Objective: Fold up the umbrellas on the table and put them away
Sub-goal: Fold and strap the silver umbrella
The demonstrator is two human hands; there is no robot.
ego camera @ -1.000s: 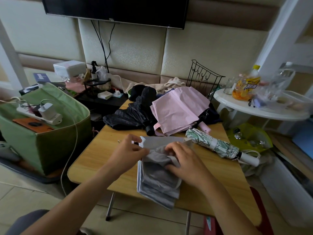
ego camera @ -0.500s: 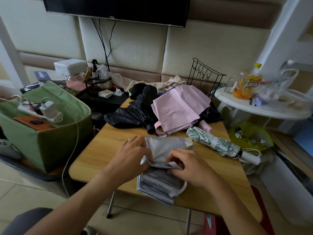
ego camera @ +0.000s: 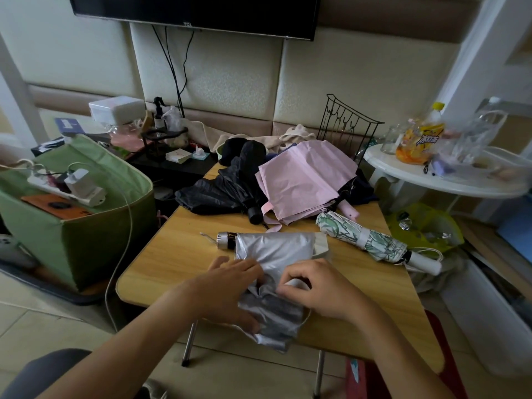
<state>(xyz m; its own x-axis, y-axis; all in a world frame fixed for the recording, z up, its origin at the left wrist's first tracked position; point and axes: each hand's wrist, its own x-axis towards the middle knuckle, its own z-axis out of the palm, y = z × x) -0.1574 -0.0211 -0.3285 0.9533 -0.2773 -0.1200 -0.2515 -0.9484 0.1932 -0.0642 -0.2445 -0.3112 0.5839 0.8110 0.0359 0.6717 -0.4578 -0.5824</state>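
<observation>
The collapsed silver-grey fabric umbrella point(ego camera: 273, 272) lies along the near edge of the pale wooden worktop point(ego camera: 172, 254), its stubby cream handle point(ego camera: 226, 240) pointing to 9 o'clock and its loose canopy spilling over the worktop's front edge at 6 o'clock. The left hand point(ego camera: 230, 292) rests flat on the cloth with fingers spread, pressing the pleats down; the right hand point(ego camera: 313, 289) has its fingers curled, pinching a fold of the canopy. The step in hand looks like gathering the panels, and it should go best if each pleat is laid flat in one direction before rolling, with the left hand pinning what is already smoothed. Toward 12 o'clock a crumpled black umbrella point(ego camera: 221, 188) and a half-folded pink umbrella point(ego camera: 302, 180) wait, while at 2 o'clock a rolled, strapped white-and-green leaf-print umbrella point(ego camera: 362, 240) looks finished.
</observation>
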